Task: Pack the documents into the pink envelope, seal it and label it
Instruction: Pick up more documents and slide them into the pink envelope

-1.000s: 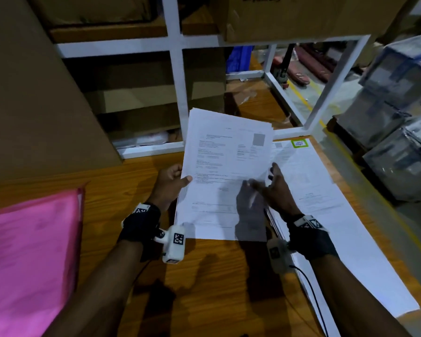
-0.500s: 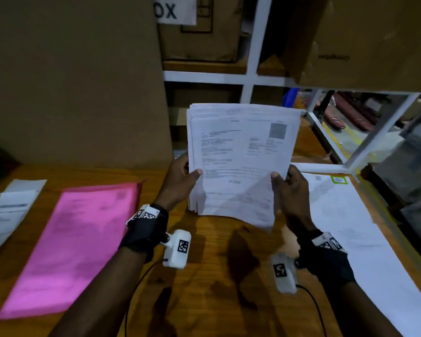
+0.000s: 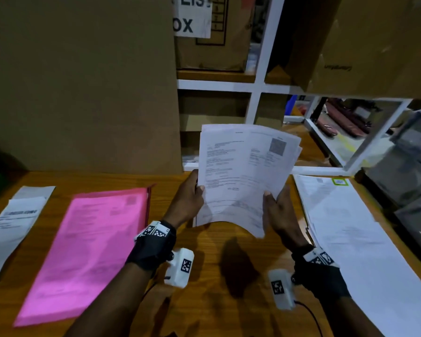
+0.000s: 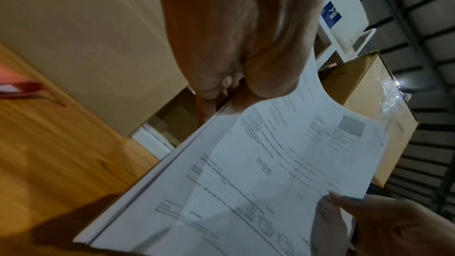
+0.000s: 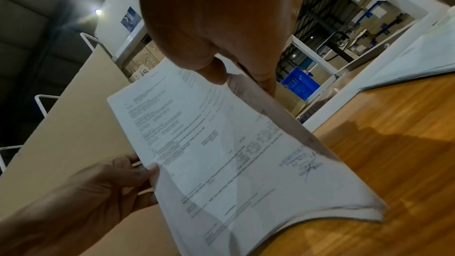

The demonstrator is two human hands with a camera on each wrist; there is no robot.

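Note:
A stack of white printed documents (image 3: 243, 171) stands almost upright above the wooden table (image 3: 219, 276), its lower edge bowed. My left hand (image 3: 190, 198) grips its left edge, thumb on the front sheet, and my right hand (image 3: 277, 207) grips the right edge the same way. The left wrist view shows the documents (image 4: 258, 182) under my left hand (image 4: 236, 77); the right wrist view shows the documents (image 5: 221, 143) pinched by my right hand (image 5: 221, 65). The pink envelope (image 3: 88, 246) lies flat on the table to the left, its opening toward the documents.
More white sheets (image 3: 350, 239) lie along the table's right side. A white label strip (image 3: 12, 222) lies at the far left. A large cardboard box (image 3: 83, 81) and a white shelf frame (image 3: 253, 86) with boxes stand behind the table.
The documents were lifted off the table into both hands and stood upright. The view swung left, which brought the pink envelope and the label strip fully into sight.

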